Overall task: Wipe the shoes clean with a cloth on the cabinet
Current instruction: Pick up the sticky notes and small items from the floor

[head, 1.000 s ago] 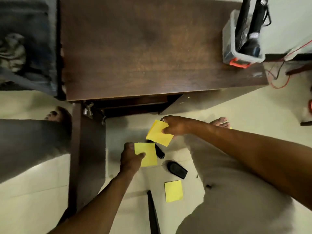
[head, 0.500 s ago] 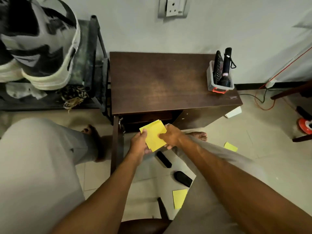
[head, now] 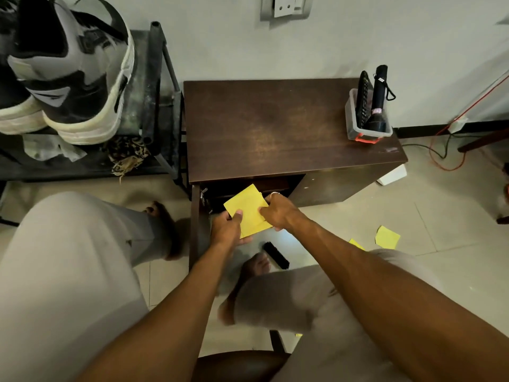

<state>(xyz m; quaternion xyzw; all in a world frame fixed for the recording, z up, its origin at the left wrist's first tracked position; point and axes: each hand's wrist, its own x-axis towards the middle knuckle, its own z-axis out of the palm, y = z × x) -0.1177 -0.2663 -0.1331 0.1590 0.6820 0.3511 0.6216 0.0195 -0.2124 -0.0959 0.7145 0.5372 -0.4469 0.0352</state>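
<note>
Left hand (head: 227,230): pinching the yellow cloths (head: 249,212), lower-left corner.
Right hand (head: 278,212): gripping their right edge.
Shoes (head: 74,78): on the rack far up-left; left hand nearer.

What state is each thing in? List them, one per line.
Yellow cloths: stacked, gripped by both hands in front of the cabinet.
Left hand: closed on the cloths.
Right hand: closed on the cloths.
Cabinet: door open, top bare except for a bin.
Shoes: on the rack, untouched.
Brush: lying on the floor.
</note>
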